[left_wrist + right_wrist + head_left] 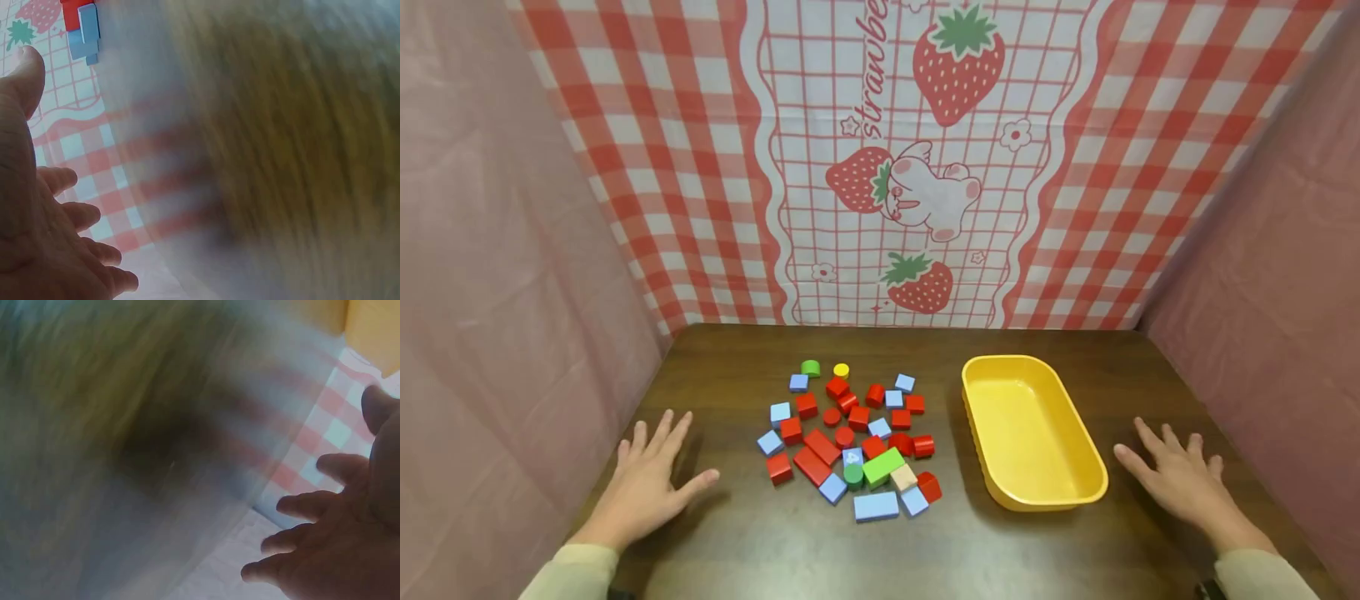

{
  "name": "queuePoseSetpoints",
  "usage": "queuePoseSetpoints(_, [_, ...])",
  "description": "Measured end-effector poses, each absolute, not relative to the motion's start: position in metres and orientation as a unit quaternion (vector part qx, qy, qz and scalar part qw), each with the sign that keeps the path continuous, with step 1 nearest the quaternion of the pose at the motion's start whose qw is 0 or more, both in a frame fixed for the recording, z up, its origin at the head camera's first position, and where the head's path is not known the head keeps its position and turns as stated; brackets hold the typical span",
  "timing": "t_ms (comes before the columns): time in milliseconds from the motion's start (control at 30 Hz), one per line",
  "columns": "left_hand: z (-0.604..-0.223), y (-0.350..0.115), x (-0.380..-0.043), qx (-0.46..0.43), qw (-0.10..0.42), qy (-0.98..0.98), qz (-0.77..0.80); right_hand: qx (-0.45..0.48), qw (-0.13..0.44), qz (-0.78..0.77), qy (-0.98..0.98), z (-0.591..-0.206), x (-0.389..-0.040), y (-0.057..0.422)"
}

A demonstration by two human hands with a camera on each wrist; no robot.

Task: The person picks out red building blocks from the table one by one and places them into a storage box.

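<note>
My left hand (647, 483) is spread with straight fingers at the left of the dark table, to the left of a group of wooden blocks. Nearest to it are a red block (779, 468) and a light blue block (770, 442). Among the others are a long blue block (876, 506), a bright green block (883, 467) and a yellow round piece (841, 371). On the right, my right hand (1183, 483) also has its fingers spread, just beside a yellow tray (1097, 481). Neither hand holds anything. The left wrist view shows the left hand's thumb and fingers (81, 215) apart.
The dark wooden table (737, 550) carries the blocks left of centre and the tray to their right. A red checked cloth with strawberries (958, 67) hangs behind it. Pink drapes (497, 333) close off both sides.
</note>
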State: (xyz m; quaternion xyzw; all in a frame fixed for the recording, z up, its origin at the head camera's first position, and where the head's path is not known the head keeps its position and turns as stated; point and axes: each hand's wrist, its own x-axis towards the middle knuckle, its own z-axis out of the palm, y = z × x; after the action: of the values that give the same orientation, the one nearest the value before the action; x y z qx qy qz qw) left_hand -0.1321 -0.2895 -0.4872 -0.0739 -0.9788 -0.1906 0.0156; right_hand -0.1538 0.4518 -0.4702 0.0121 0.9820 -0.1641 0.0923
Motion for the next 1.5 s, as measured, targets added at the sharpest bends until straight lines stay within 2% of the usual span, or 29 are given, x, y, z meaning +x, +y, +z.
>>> queuePoseSetpoints(167, [-0.486, -0.281, -0.132, -0.081, 0.021, -0.976, -0.199, 0.013, 0.084, -0.216, 0.973, -0.467, -0.153, 0.433])
queuePoseSetpoints(267, [-0.485, -0.269, -0.130, -0.094, 0.042, -0.973, -0.206, 0.020, 0.079, -0.252, 0.964, -0.466, -0.151, 0.419])
queuePoseSetpoints(633, [-0.485, -0.193, -0.114, -0.205, 0.201, -0.933, -0.217, 0.045, 0.119, -0.401, 0.907, -0.472, -0.145, 0.383])
queuePoseSetpoints(733, [-0.480, -0.163, -0.109, -0.248, 0.220, -0.913, -0.238, 0.048, 0.107, -0.449, 0.886, -0.476, -0.144, 0.372])
queuePoseSetpoints(800, [-0.476, -0.139, -0.106, -0.267, 0.205, -0.906, -0.258, 0.051, 0.099, -0.474, 0.874, -0.479, -0.144, 0.365])
queuePoseSetpoints(967, [-0.466, -0.078, -0.106, -0.306, 0.118, -0.906, -0.268, 0.045, 0.091, -0.517, 0.850, -0.484, -0.144, 0.345])
queuePoseSetpoints(1133, [-0.465, -0.026, -0.121, -0.344, 0.068, -0.921, -0.170, 0.036, 0.091, -0.552, 0.828, -0.487, -0.145, 0.336])
queuePoseSetpoints(1300, [-0.474, 0.004, -0.132, -0.318, 0.026, -0.945, -0.075, 0.032, 0.104, -0.573, 0.812, -0.492, -0.142, 0.335])
queuePoseSetpoints(1400, [-0.480, 0.014, -0.135, -0.298, 0.015, -0.953, -0.041, 0.021, 0.103, -0.583, 0.806, -0.495, -0.140, 0.337])
queuePoseSetpoints(1500, [-0.485, 0.019, -0.137, -0.296, 0.043, -0.954, -0.031, 0.013, 0.100, -0.587, 0.803, -0.497, -0.139, 0.339])
